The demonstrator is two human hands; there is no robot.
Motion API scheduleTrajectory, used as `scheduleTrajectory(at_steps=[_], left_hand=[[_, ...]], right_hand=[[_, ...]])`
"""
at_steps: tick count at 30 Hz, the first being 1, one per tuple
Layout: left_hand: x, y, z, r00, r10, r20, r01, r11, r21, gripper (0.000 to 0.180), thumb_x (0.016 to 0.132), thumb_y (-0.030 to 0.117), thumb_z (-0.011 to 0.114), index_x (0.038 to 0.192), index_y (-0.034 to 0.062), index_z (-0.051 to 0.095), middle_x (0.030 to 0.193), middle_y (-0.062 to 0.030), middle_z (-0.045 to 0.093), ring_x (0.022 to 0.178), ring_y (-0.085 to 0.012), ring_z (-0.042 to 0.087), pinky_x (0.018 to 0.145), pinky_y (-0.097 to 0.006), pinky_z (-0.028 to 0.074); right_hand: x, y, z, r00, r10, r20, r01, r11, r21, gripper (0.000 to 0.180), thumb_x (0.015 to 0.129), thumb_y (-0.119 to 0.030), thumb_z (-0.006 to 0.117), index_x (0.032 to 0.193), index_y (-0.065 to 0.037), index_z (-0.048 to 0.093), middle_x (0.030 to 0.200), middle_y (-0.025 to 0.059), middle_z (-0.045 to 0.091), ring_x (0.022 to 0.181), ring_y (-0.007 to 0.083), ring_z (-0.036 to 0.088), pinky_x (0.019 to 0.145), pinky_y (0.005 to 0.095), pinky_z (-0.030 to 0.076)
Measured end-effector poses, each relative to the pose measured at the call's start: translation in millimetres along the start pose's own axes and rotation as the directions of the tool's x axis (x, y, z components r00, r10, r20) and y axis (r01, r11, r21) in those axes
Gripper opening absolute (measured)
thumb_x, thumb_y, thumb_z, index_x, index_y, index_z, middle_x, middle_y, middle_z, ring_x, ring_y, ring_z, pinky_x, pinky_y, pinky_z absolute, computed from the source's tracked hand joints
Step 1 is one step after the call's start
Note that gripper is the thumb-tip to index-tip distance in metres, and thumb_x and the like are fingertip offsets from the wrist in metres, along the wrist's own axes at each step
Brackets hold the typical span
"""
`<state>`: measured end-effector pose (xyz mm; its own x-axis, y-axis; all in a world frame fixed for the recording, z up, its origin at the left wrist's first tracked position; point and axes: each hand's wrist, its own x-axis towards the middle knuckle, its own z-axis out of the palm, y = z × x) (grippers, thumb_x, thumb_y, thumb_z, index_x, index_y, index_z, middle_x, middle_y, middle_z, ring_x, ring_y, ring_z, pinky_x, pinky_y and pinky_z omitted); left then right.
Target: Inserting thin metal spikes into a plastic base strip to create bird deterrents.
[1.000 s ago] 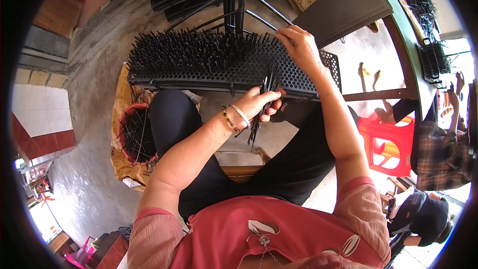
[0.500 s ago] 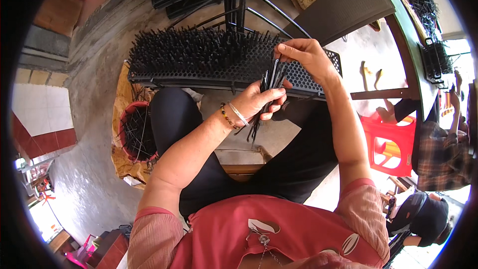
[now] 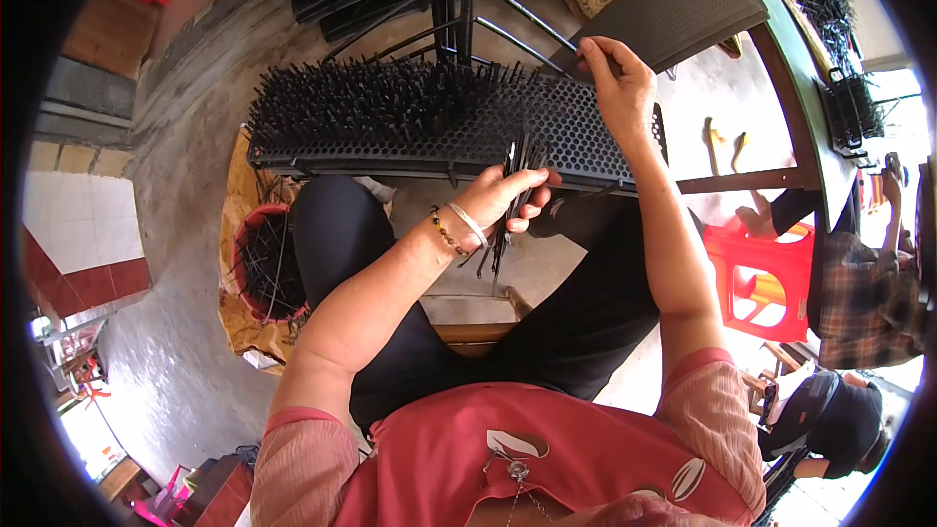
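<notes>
My left hand (image 3: 500, 200) is closed around a bundle of thin black sticks (image 3: 511, 227), which fan out above and below the fist. Over the right part of a black perforated tray (image 3: 576, 132), my right hand (image 3: 623, 88) is raised with thumb and fingers pinched together. Whatever sits in that pinch is too small to make out. Many black sticks (image 3: 361, 102) stand upright in the tray's holes on its left and middle, while bare holes show on the right.
A red bucket (image 3: 262, 304) of loose black sticks stands left of my knee. Behind the tray rises a black metal frame (image 3: 466, 10), beside a grey perforated panel (image 3: 673, 15). To the right are a red stool (image 3: 766, 278), a table and other people.
My right hand has moved from the top of the bundle up and to the right, away from my left hand. The left hand keeps its hold nearly in place.
</notes>
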<state>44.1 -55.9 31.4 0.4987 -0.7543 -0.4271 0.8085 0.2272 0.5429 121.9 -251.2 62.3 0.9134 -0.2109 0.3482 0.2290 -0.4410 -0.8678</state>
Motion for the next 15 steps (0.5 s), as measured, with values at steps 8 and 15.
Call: scheduleTrajectory(at_steps=[8,15], left_hand=[[-5.0,-0.7,6.2,0.995,-0.041,-0.094,0.042,0.999,0.008,0.034,0.092,0.029,0.053,0.117,0.0055,0.050,0.076,0.0003,0.053,0.056,-0.0042,0.041,0.044,-0.017,0.031],[-6.9,0.0,3.2,0.993,-0.067,-0.095,0.072,0.997,0.040,0.031,0.092,0.028,0.054,0.114,0.0068,0.051,0.075,0.0007,0.052,0.054,-0.0039,0.040,0.044,-0.017,0.030]], right_hand=[[2.2,7.9,7.1,0.986,-0.166,-0.009,0.161,0.967,-0.196,0.017,0.087,-0.014,0.063,0.096,0.001,0.066,0.079,0.0073,0.067,0.073,0.0103,0.063,0.066,0.0227,0.049],[3.9,1.9,4.9,0.968,-0.235,-0.085,0.212,0.954,-0.213,0.016,0.086,-0.013,0.063,0.095,0.000,0.067,0.079,0.0073,0.067,0.072,0.0102,0.062,0.066,0.0231,0.049]])
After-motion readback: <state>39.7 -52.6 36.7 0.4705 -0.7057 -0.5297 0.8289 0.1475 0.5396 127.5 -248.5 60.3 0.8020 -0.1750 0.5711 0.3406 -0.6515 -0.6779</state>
